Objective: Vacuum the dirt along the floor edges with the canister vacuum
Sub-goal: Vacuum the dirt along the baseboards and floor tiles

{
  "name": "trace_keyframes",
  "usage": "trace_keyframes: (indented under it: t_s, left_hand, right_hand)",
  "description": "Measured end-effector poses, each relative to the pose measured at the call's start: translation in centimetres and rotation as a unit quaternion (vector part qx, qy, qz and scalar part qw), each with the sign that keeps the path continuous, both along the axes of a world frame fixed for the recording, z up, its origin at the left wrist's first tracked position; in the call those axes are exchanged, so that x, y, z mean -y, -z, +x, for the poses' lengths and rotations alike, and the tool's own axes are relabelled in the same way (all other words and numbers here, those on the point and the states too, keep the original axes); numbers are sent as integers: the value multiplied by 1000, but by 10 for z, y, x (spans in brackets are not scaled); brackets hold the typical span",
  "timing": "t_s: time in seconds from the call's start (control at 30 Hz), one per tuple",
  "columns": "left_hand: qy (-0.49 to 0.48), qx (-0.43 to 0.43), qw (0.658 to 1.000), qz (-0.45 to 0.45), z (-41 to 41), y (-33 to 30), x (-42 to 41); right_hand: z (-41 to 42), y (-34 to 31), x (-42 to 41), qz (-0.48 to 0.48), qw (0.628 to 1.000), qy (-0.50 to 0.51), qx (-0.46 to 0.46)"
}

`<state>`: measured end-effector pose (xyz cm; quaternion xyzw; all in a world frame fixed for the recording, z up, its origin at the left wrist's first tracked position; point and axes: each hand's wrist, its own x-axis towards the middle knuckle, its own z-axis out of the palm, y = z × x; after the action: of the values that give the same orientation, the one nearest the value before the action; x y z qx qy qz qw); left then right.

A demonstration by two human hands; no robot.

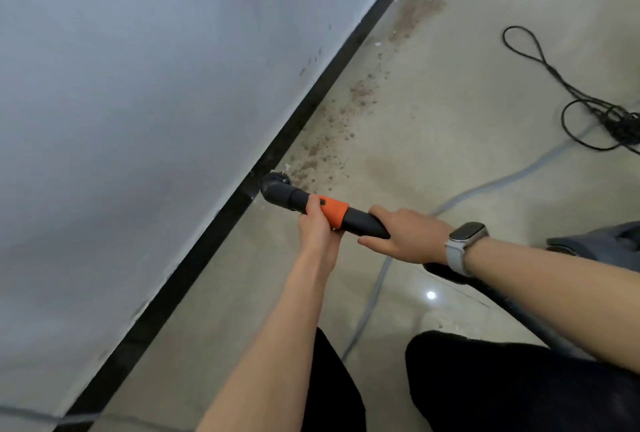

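Both my hands hold a dark grey vacuum nozzle (363,220) with an orange collar. My left hand (317,223) grips it at the orange collar, near the tip. My right hand (405,237), with a watch on the wrist, wraps the rear of the tube. The bent brush tip (275,185) touches the floor right against the black baseboard (311,102). A trail of brown dirt (332,140) runs along the floor edge beyond the tip, towards the far end of the wall. The floor edge behind the tip looks clean.
A grey-white wall (138,85) fills the left. A black cord (571,92) lies looped on the floor at the right. A pale hose (485,189) crosses the shiny floor. A grey object (602,244) shows at the right edge. My dark-trousered knees (485,379) are below.
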<state>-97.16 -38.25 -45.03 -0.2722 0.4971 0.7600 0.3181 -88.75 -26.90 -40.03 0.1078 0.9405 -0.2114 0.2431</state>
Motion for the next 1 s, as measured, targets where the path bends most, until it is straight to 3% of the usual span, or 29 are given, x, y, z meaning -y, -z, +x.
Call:
trace_keyframes:
  t_s: [0.23, 0.63, 1.0]
  left_hand:
    - [-39, 48, 996, -58, -9, 52, 7]
    - [-139, 52, 981, -126, -77, 105, -40]
    - [-94, 30, 984, -146, -107, 112, -99]
  right_hand:
    - [-25, 59, 0, -70, 995, -57, 47]
    - [-102, 133, -47, -102, 988, -116, 13]
    - [-122, 140, -100, -126, 991, -43, 30]
